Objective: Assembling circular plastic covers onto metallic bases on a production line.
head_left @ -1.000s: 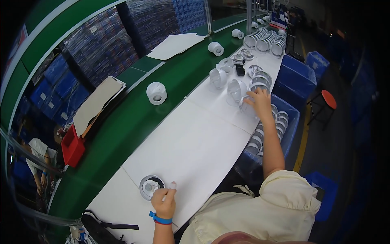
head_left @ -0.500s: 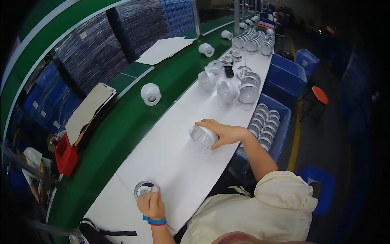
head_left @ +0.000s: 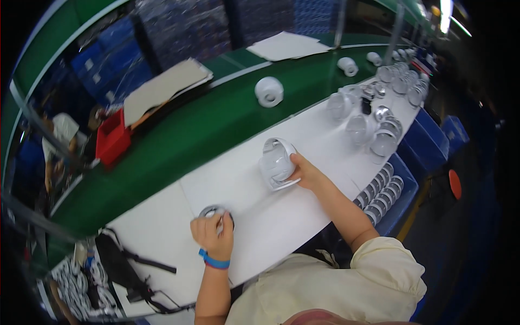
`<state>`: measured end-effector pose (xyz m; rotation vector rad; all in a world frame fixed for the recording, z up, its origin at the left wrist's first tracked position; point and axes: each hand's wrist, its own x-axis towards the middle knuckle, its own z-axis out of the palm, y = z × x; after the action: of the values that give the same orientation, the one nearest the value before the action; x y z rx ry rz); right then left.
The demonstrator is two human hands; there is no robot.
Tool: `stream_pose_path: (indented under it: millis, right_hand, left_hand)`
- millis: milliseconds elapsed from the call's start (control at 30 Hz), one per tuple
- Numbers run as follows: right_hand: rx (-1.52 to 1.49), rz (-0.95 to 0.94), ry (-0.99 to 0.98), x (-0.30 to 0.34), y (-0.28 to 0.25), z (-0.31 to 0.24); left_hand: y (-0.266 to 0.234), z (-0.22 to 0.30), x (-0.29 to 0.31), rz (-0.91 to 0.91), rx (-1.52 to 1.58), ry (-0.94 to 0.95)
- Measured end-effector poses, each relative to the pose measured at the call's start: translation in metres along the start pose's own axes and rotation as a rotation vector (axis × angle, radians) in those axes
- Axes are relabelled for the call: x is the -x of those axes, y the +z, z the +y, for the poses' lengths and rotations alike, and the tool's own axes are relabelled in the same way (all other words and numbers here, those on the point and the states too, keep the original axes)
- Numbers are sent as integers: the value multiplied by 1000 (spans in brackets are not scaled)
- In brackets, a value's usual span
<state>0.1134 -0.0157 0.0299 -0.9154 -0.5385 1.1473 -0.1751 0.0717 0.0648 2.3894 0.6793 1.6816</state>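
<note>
My right hand (head_left: 307, 170) grips a white plastic dome housing (head_left: 269, 172) by its right side, thumb on the rim. The housing is tilted, showing its hollow, glossy inside, and is held above the white tabletop (head_left: 216, 187). Lower left, my left hand (head_left: 213, 236), with a blue band at the wrist, has its fingers curled at a silver-rimmed round part (head_left: 210, 210) on the table. The hand covers much of that part.
A white lamp-like housing (head_left: 269, 92) stands on the green conveyor (head_left: 189, 138). Several clear-domed housings (head_left: 383, 142) crowd the table's far right. Blue crates (head_left: 407, 187) flank the right edge. A black strapped bag (head_left: 122, 265) lies lower left; a red bin (head_left: 112, 139) sits beyond the conveyor.
The view has swung to the left. My right hand has tipped the dome housing so its hollow inside shows. My left hand stays at the round part, fingers curled.
</note>
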Motion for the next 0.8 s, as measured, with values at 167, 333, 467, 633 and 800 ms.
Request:
stream_pose_path:
  millis: [167,333,467,633,800]
  right_hand:
    - [-75,-324,225,-2,54,32]
    - [106,-500,213,6,118,30]
    - [104,-504,252,13,118,41]
    - [119,-466,269,16,121,38]
    - [141,-462,266,12,118,40]
  left_hand:
    - [4,-3,-7,-11,-23,-159]
    - [-3,-9,-9,5,-1,-216]
    - [-3,-11,-6,-5,-50,-202]
    - [-8,-12,-8,-33,-133,-151]
    - [-9,-13,-10,-52,-173,-104]
